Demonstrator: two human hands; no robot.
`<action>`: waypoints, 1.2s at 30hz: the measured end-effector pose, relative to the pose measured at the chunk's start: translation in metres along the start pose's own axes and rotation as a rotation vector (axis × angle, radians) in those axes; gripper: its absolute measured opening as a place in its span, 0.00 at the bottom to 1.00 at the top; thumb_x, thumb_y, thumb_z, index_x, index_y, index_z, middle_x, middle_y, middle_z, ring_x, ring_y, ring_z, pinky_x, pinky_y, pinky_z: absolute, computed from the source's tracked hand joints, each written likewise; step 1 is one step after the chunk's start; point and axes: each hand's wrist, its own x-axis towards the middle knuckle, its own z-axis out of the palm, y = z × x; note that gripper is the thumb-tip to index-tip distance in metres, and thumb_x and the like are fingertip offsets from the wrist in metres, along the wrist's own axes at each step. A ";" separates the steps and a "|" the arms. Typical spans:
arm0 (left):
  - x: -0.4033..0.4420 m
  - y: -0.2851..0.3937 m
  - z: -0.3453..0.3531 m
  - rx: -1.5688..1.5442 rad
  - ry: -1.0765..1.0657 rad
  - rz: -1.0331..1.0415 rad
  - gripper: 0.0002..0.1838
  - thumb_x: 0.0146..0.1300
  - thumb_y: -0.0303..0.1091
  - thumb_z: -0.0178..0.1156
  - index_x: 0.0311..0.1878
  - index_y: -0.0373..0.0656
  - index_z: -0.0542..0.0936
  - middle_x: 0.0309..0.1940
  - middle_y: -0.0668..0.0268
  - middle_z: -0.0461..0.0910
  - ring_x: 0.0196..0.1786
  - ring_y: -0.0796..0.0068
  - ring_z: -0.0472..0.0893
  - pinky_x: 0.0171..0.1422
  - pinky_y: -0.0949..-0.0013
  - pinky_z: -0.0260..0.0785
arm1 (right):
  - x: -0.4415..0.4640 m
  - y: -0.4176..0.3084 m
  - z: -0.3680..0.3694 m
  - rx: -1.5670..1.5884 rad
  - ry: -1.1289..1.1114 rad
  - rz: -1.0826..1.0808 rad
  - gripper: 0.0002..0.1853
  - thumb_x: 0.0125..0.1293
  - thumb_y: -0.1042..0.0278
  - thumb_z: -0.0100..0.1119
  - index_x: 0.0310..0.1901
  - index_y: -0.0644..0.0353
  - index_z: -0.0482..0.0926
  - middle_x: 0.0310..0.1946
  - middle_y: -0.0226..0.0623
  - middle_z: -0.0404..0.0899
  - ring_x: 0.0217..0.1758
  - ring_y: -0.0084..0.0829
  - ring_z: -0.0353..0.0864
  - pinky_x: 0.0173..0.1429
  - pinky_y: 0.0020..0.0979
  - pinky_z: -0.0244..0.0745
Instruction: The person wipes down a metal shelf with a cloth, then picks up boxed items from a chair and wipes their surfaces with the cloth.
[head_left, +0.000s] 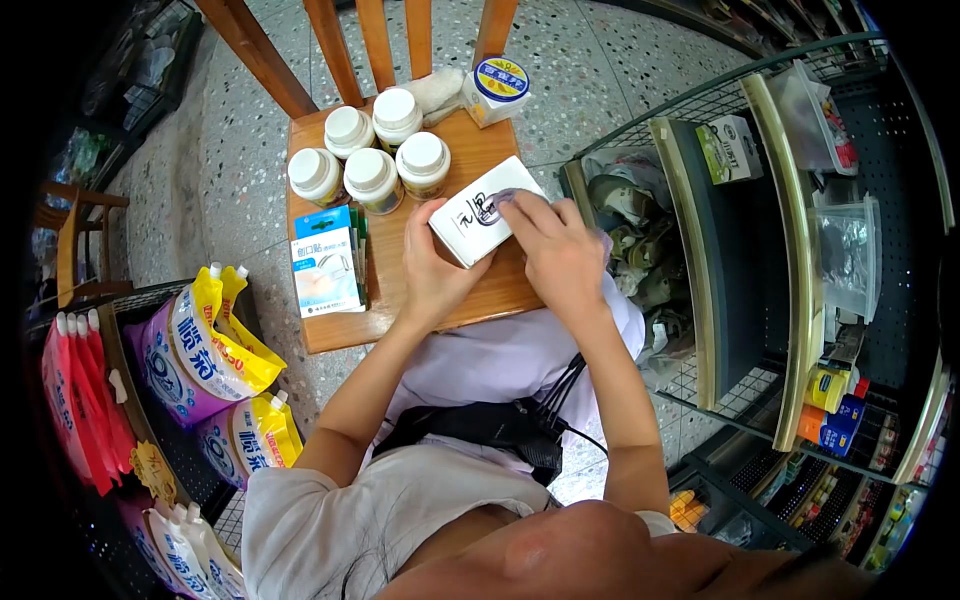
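Observation:
My left hand grips a white box by its near left side, over the front of a wooden chair seat. Black handwritten characters mark the box's upper face. My right hand is closed on a purplish-grey cloth, pressed against that face over part of the writing. Left of the box lies a blue and white pack of adhesive bandages, with more packs partly hidden beneath it. Several white-lidded jars stand in a group farther back on the seat.
At the seat's back are a tub with a blue and yellow lid and a crumpled whitish cloth. Laundry-detergent bags fill a rack at left. Metal shelving with goods stands close on the right.

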 end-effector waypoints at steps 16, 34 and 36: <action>0.000 -0.003 0.000 -0.037 0.000 -0.004 0.42 0.41 0.35 0.79 0.60 0.37 0.67 0.54 0.52 0.72 0.60 0.49 0.71 0.67 0.53 0.62 | 0.001 0.039 0.004 -0.073 0.152 0.258 0.23 0.51 0.80 0.59 0.51 0.51 0.82 0.51 0.26 0.78 0.45 0.39 0.77 0.44 0.36 0.80; 0.001 0.004 -0.002 -0.047 -0.017 -0.034 0.41 0.41 0.33 0.77 0.61 0.38 0.67 0.56 0.56 0.73 0.62 0.49 0.71 0.76 0.45 0.51 | 0.024 -0.040 -0.004 0.063 -0.112 -0.097 0.23 0.52 0.71 0.60 0.53 0.52 0.81 0.50 0.22 0.78 0.45 0.31 0.76 0.41 0.29 0.81; 0.002 0.002 -0.002 -0.040 -0.031 -0.013 0.43 0.40 0.34 0.77 0.61 0.38 0.67 0.56 0.56 0.73 0.62 0.50 0.71 0.76 0.44 0.51 | 0.026 -0.035 -0.003 0.035 -0.112 -0.070 0.24 0.51 0.72 0.61 0.54 0.52 0.81 0.50 0.23 0.78 0.45 0.32 0.76 0.41 0.30 0.81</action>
